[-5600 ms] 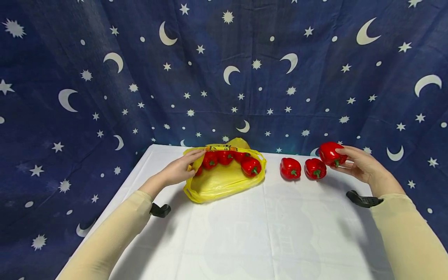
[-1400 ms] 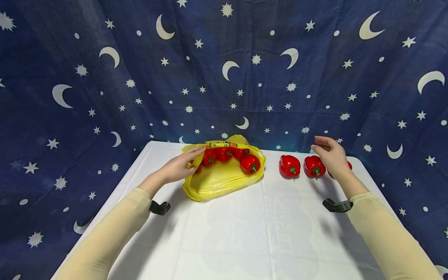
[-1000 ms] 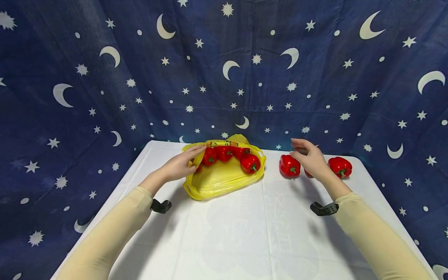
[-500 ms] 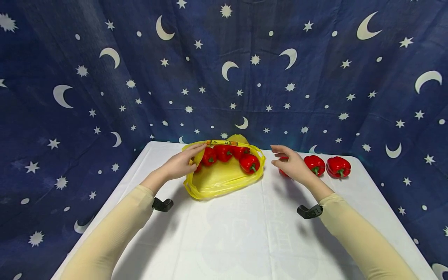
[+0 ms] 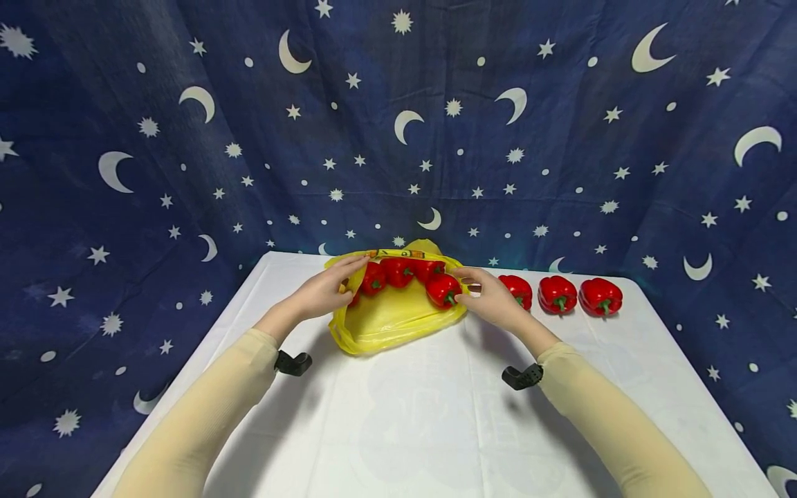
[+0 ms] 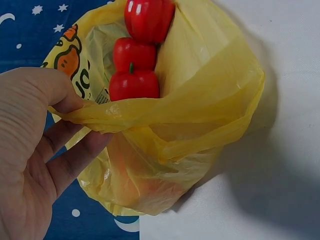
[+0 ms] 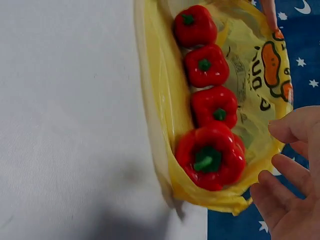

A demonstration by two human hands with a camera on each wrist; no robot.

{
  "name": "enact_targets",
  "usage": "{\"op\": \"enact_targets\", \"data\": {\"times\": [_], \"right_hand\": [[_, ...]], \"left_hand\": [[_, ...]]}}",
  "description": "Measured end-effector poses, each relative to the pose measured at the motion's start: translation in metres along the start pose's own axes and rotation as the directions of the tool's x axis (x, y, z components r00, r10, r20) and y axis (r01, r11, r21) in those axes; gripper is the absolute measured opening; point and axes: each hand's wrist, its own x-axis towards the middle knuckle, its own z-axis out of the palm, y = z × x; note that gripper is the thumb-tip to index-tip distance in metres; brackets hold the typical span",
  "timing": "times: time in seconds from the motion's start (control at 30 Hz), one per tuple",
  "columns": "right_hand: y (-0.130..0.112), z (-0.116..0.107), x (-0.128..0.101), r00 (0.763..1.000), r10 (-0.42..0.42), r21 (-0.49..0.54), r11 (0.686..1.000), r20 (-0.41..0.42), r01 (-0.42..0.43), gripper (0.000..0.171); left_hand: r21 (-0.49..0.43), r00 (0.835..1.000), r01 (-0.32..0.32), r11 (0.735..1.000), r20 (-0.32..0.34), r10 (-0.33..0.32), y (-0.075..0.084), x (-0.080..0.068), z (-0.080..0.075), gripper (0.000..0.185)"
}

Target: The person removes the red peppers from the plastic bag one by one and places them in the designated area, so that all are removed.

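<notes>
- Left hand (image 5: 324, 294): thumb and fingers pinch the near-left rim of the yellow bag (image 5: 389, 321) and hold its mouth up; the left wrist view shows the plastic folded between thumb and fingers (image 6: 75, 150).
- Right hand (image 5: 492, 299): grasping nothing, fingers loosely spread, at the bag's right rim. In the right wrist view the fingertips (image 7: 282, 131) sit just beside the rim; cannot tell if they touch it.
- Nearest pepper (image 5: 443, 290): just left of the right hand's fingers, inside the bag at its right end, stem facing the camera; not gripped.
- Three more peppers (image 5: 398, 271) run in a row from there toward the left hand, all inside the bag. The right wrist view shows four in line, touching or nearly so.
- Three loose peppers (image 5: 557, 294) are in a row on the white table (image 5: 436, 415) to the right of the right hand, outside the bag; the closest one sits just behind that hand.
- Bag lies on its side on the table, mouth toward the person, between the two hands.
</notes>
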Motion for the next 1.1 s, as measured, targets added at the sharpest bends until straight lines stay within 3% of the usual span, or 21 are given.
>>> {"op": "enact_targets", "data": {"times": [0.3,0.6,0.97,1.1], "right_hand": [[0.006,0.012,0.013,0.999,0.026,-0.109,0.994,-0.024,-0.028,0.061],[0.020,0.027,0.021,0.997,0.036,-0.215,0.975,-0.070,-0.051,0.073],[0.023,0.049,0.027,0.982,0.084,-0.379,0.914,-0.168,-0.142,0.082],[0.021,0.053,0.028,0.984,0.056,-0.422,0.898,-0.169,-0.123,0.078]], "left_hand": [[0.002,1.000,-0.003,1.000,0.010,0.003,0.001,0.002,0.000,0.079],[-0.021,1.000,-0.011,1.000,0.025,0.011,0.002,0.005,-0.002,0.079],[-0.022,0.999,-0.017,1.000,0.035,0.018,0.003,0.005,0.000,0.079],[-0.023,0.999,-0.014,1.000,0.033,0.015,0.004,0.004,-0.001,0.078]]}}
